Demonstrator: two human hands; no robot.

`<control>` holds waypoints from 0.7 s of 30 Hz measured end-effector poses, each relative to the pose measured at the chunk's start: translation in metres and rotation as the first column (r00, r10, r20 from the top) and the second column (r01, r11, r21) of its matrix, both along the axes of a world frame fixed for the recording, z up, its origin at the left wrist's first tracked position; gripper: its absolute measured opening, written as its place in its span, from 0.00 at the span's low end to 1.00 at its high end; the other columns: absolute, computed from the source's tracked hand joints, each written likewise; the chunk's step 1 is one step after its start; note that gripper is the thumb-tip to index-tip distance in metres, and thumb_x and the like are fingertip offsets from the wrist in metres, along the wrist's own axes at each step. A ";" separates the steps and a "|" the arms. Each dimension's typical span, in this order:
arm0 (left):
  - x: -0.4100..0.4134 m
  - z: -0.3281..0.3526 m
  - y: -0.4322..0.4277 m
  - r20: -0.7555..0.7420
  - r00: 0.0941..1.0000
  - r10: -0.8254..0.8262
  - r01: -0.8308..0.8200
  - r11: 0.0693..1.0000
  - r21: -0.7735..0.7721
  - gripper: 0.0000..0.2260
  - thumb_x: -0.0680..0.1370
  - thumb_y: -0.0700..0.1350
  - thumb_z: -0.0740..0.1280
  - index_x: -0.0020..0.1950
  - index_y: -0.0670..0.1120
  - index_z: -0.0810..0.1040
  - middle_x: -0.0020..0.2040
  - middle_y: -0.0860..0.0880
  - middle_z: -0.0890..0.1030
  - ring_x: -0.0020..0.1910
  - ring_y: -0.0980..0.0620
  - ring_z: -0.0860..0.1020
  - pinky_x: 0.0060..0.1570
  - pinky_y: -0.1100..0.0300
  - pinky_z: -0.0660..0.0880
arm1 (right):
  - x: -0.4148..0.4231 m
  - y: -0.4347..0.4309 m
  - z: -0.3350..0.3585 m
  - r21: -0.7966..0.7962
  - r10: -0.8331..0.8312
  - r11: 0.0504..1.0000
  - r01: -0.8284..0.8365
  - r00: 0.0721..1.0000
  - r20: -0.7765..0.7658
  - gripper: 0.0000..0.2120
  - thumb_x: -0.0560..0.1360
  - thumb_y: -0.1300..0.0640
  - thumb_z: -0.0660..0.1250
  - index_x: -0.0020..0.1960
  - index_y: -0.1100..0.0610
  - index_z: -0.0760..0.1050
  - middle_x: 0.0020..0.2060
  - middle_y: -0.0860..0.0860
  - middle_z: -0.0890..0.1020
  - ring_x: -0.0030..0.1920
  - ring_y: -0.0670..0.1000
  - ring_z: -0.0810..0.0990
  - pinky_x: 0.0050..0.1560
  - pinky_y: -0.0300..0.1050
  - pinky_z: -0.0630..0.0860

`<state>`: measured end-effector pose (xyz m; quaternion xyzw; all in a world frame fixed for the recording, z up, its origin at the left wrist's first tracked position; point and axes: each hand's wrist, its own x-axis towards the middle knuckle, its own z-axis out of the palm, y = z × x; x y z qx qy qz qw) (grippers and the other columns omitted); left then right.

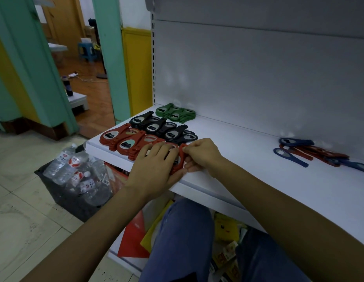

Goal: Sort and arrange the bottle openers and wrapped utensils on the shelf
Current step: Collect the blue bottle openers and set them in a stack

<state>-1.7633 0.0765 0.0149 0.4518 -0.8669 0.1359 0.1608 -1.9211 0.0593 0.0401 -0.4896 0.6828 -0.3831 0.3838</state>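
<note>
On the white shelf [248, 159], bottle openers lie in colour rows at the left: green openers [175, 112] at the back, black openers [162, 127] in the middle, red openers [124, 139] at the front. My left hand [154, 169] lies flat with straight fingers on the rightmost red stack near the shelf's front edge. My right hand [201, 155] pinches the right side of a red opener [182, 154] on that same stack. At the far right lies a loose pile of blue and red long-handled openers [311, 153]. No wrapped utensils show.
A black crate of plastic water bottles [79, 171] stands on the tiled floor left of the shelf. Below the shelf are red and yellow packets [225, 228] and my knee in blue jeans [183, 237]. A doorway with green frames opens at the back left.
</note>
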 end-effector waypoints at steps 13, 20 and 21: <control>-0.151 0.016 0.009 -0.152 0.902 -0.404 0.414 0.909 0.041 0.26 0.79 0.60 0.53 0.67 0.45 0.72 0.68 0.45 0.73 0.68 0.45 0.70 0.67 0.52 0.62 | -0.180 0.065 -0.011 -0.305 -0.392 0.917 0.255 0.707 -0.588 0.08 0.77 0.56 0.63 0.49 0.56 0.80 0.49 0.54 0.82 0.47 0.54 0.80 0.46 0.47 0.77; -0.272 0.001 -0.005 -0.209 0.841 -0.500 0.534 0.829 0.166 0.24 0.80 0.57 0.54 0.73 0.47 0.62 0.71 0.50 0.67 0.70 0.51 0.64 0.67 0.57 0.61 | -0.274 0.109 -0.024 -0.317 -0.557 0.829 0.461 0.629 -0.542 0.11 0.76 0.59 0.64 0.56 0.55 0.81 0.55 0.54 0.82 0.52 0.56 0.80 0.48 0.43 0.73; -0.283 -0.003 -0.010 -0.211 0.841 -0.497 0.534 0.824 0.188 0.25 0.80 0.56 0.54 0.74 0.47 0.60 0.73 0.50 0.65 0.71 0.51 0.62 0.68 0.57 0.60 | -0.283 0.105 -0.023 -0.316 -0.559 0.827 0.465 0.627 -0.542 0.12 0.76 0.60 0.63 0.55 0.55 0.81 0.54 0.54 0.83 0.52 0.55 0.80 0.48 0.43 0.73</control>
